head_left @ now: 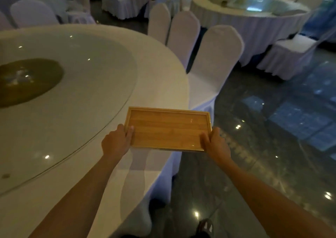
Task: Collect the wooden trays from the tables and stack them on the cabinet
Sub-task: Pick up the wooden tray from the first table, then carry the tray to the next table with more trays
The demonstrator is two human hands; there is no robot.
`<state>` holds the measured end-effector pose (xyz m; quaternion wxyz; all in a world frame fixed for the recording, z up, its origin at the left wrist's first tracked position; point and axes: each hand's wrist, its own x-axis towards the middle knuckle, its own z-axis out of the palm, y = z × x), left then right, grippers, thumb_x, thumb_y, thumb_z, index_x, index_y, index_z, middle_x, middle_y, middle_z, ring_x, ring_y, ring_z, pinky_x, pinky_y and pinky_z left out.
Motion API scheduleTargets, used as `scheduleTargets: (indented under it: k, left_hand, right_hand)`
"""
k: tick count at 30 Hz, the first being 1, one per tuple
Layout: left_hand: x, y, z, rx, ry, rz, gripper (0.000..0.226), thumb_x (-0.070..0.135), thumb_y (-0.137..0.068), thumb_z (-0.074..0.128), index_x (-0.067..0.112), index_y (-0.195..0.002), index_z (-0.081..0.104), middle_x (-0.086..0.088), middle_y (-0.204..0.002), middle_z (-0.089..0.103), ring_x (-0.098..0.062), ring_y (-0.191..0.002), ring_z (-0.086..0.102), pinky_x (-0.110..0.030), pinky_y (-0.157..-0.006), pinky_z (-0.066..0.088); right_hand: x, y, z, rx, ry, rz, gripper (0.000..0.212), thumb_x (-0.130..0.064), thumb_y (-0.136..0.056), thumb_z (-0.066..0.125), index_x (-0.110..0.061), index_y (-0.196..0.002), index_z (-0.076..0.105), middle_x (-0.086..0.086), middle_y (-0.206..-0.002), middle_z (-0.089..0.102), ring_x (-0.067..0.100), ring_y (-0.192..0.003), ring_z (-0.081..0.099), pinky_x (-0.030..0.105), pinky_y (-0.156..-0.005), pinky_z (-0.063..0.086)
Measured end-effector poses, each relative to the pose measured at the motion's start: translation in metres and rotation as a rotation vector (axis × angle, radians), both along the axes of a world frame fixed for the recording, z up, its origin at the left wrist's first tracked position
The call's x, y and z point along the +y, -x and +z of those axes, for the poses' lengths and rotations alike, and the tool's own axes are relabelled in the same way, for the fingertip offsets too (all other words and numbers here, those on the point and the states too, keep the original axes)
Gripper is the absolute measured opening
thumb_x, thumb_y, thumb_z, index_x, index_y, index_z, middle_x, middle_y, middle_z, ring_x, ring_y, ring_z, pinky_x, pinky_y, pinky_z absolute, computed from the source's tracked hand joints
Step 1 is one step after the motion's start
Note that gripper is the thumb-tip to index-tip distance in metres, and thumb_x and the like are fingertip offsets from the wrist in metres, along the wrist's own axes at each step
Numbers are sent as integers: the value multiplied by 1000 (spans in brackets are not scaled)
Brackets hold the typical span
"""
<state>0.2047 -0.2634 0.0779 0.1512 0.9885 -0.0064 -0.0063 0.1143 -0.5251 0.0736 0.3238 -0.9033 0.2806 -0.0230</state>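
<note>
A rectangular wooden tray with a raised rim is held level in front of me, over the right edge of a round white-clothed table. My left hand grips its near left corner, thumb on the tray's inner floor. My right hand grips the near right corner the same way. The tray is empty. No cabinet is in view.
A glass turntable covers the table's middle. White-covered chairs stand along its far right side. Another round table with chairs stands at the back right. Dark glossy floor stretches to the right. More covered chairs stand at the back left.
</note>
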Motion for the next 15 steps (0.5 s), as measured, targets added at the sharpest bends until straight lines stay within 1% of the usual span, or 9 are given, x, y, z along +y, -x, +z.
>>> scheduleTargets:
  k: [1,3,5,7,9,10,12,14,15]
  left_hand:
    - [-28,-8,4,-7,-1,-30,52,46,-97,29,1,-105,53,-22,-99,67,-39,-91,63,-34,-67,38]
    - [-78,-23,10,-1,7,-75,51,46,-97,29,2,-104,53,-21,-99,67,-38,-89,63,-33,-66,37]
    - [-138,-39,17,4,26,-128,50,46,-97,29,2,-100,53,-21,-99,67,-35,-81,60,-32,-66,37]
    - [-207,-56,24,14,65,-182,45,47,-97,28,7,-89,47,-21,-99,66,-29,-73,52,-32,-64,37]
    - [-273,-72,32,22,90,-239,42,48,-97,27,10,-85,41,-20,-98,66,-26,-71,50,-33,-64,39]
    - [-304,-80,38,21,109,-265,42,48,-97,27,10,-85,41,-21,-99,66,-27,-72,50,-33,-65,39]
    - [-363,-96,50,14,138,-309,45,48,-97,28,8,-88,46,-21,-100,66,-30,-76,53,-35,-69,41]
    - [-418,-114,62,5,141,-352,48,48,-97,27,5,-94,50,-21,-101,66,-29,-76,53,-35,-69,41]
    - [-445,-124,66,1,143,-377,47,48,-97,27,7,-92,49,-20,-101,66,-28,-76,52,-35,-69,41]
  right_hand:
    - [-26,-1,2,-16,5,-31,34,-41,-95,38,-8,-105,38,16,-99,61,36,-95,63,36,-72,45]
    - [-71,-3,5,-51,15,-89,29,-40,-94,40,-12,-95,34,18,-98,62,36,-91,63,37,-70,44]
    - [-125,-5,13,-89,12,-153,29,-40,-93,42,-11,-96,37,19,-100,63,32,-86,61,37,-70,44]
    - [-187,-7,25,-116,22,-203,31,-41,-93,42,-11,-99,39,15,-95,61,30,-86,63,41,-71,50]
    - [-247,-9,39,-159,64,-248,27,-42,-93,41,-15,-95,35,10,-88,59,30,-83,64,45,-75,55]
    - [-275,-11,46,-184,78,-269,26,-41,-92,42,-16,-94,35,10,-87,59,29,-80,64,44,-73,55]
    - [-328,-14,60,-228,78,-314,25,-38,-93,43,-14,-93,37,12,-86,60,25,-74,61,37,-64,51]
    - [-374,-19,70,-268,78,-356,24,-35,-93,45,-12,-92,40,12,-82,60,21,-65,56,29,-54,42]
    - [-397,-22,74,-286,81,-372,23,-33,-92,45,-11,-91,40,12,-80,60,19,-62,53,26,-50,39]
